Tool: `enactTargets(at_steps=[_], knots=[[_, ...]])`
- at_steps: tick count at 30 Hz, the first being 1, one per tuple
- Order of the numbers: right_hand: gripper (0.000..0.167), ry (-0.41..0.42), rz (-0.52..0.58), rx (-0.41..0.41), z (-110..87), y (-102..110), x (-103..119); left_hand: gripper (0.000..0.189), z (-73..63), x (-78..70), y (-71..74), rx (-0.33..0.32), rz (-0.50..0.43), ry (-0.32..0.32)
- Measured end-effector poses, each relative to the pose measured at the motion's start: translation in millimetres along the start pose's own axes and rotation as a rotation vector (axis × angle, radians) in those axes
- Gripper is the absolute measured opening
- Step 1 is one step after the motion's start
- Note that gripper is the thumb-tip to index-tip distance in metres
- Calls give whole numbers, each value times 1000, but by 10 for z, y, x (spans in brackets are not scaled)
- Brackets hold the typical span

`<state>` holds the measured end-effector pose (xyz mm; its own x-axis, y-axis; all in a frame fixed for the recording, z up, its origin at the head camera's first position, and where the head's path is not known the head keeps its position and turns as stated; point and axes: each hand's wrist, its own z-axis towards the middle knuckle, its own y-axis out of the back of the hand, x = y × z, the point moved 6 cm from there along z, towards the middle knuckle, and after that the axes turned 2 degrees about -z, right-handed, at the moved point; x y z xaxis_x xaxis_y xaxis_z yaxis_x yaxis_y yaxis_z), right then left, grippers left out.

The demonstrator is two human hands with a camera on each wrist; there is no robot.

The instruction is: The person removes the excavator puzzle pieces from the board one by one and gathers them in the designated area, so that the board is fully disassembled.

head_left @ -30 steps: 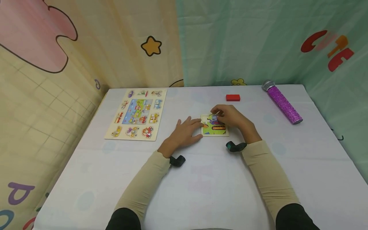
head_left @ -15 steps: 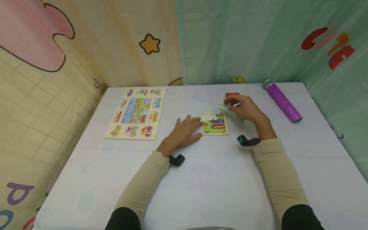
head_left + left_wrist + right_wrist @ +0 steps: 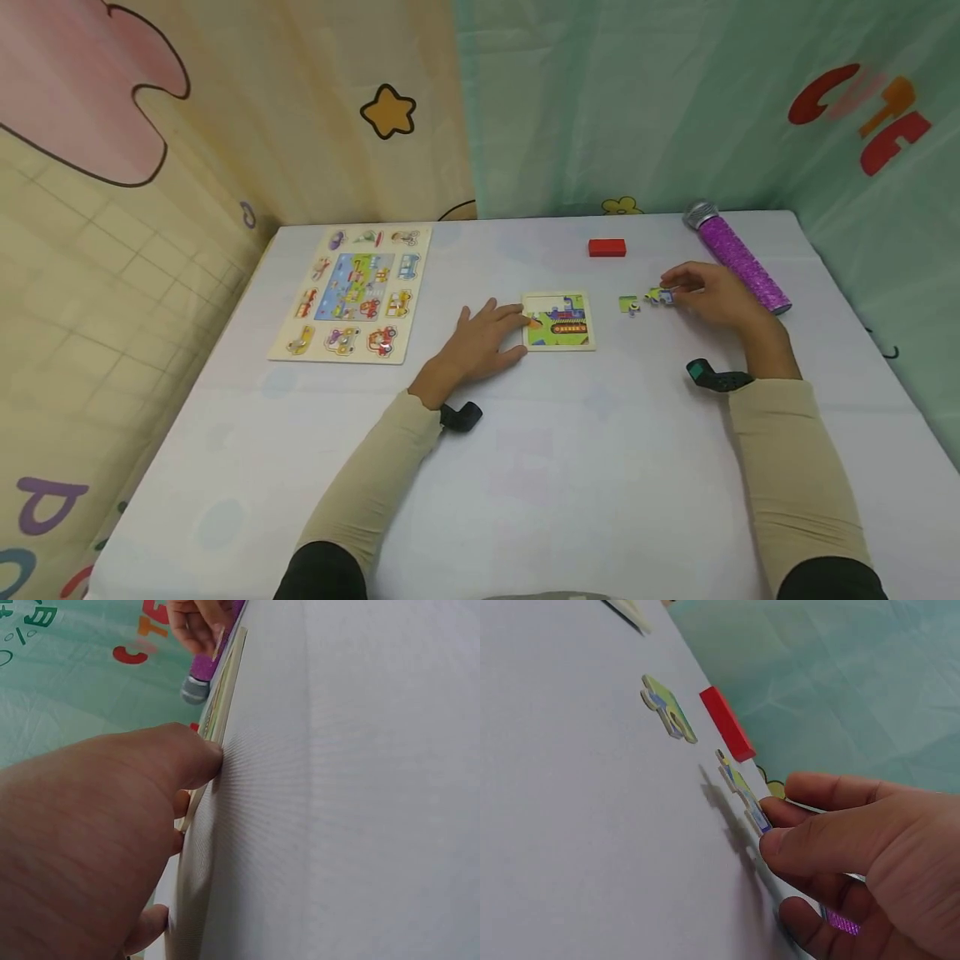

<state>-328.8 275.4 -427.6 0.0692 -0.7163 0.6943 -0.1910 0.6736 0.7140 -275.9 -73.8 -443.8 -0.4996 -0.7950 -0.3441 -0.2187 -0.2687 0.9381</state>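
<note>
A small square jigsaw puzzle (image 3: 558, 333) lies in its pale wooden frame, with a gap along the upper part of the picture. My left hand (image 3: 480, 346) rests at the frame's left side, index finger and thumb touching its edge and the fingers spread. To the right, my right hand (image 3: 716, 298) pinches a jigsaw piece (image 3: 659, 296) between thumb and index finger. In the right wrist view this piece (image 3: 744, 793) is tilted just above the table. Beside it a second jigsaw piece (image 3: 629, 305) lies flat on the cloth.
A red block (image 3: 607, 247) sits near the table's back edge. Behind my right hand lies a glittery purple microphone (image 3: 742, 258). On the left is a larger wooden picture board (image 3: 412, 333) with several vehicle pieces. Printed curtains (image 3: 637, 100) hang behind the white table (image 3: 540, 475).
My right hand has lifted a piece out of the puzzle and carried it rightward, beside the loose piece that is now uncovered. My left hand has stayed at the frame.
</note>
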Motion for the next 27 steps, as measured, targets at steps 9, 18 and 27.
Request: enactTargets(at_steps=[9, 18, 27], knots=[[32, 61, -30, 9, -3, -17, -59, 51, -6, 3, -16, 16, 0, 27], [34, 11, -30, 7, -17, -24, -54, 50, -3, -8, -4, 8, -5, 14], [36, -17, -25, 25, -24, -40, -56, 50, 15, 12, -21, 10, -8, 21]])
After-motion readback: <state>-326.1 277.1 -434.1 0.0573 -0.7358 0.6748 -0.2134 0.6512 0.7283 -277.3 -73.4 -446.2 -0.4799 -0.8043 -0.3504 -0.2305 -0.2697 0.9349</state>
